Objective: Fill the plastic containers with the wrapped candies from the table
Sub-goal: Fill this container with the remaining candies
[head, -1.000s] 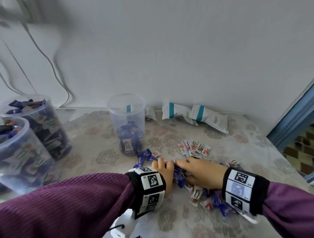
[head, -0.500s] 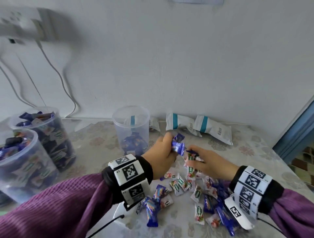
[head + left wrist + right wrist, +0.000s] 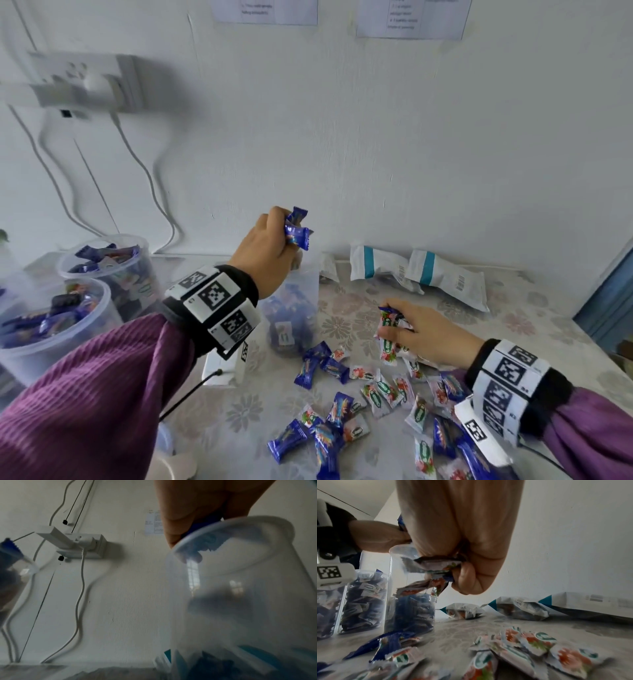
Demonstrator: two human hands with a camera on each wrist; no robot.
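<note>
- Blue wrapped candies (image 3: 297, 230) gripped in left hand (image 3: 270, 255), raised directly above mouth of clear plastic container (image 3: 291, 308), partly filled.
- White strawberry-print wrapped candies (image 3: 388, 334) pinched in curled right hand (image 3: 424, 334), held low over loose pile of candies (image 3: 376, 411) on floral-patterned desk (image 3: 342, 318).
- Two fuller clear tubs (image 3: 82, 301) standing at far left.
- White teal-striped packets (image 3: 421, 274) lying against wall.

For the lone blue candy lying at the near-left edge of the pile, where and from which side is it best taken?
Pinch the blue candy across its plump middle, coming from straight above. It lies flat on the table with crimped ends pointing outward, and its left side looks free of neighbours, so fingers should fit on both long flanks there.
</note>
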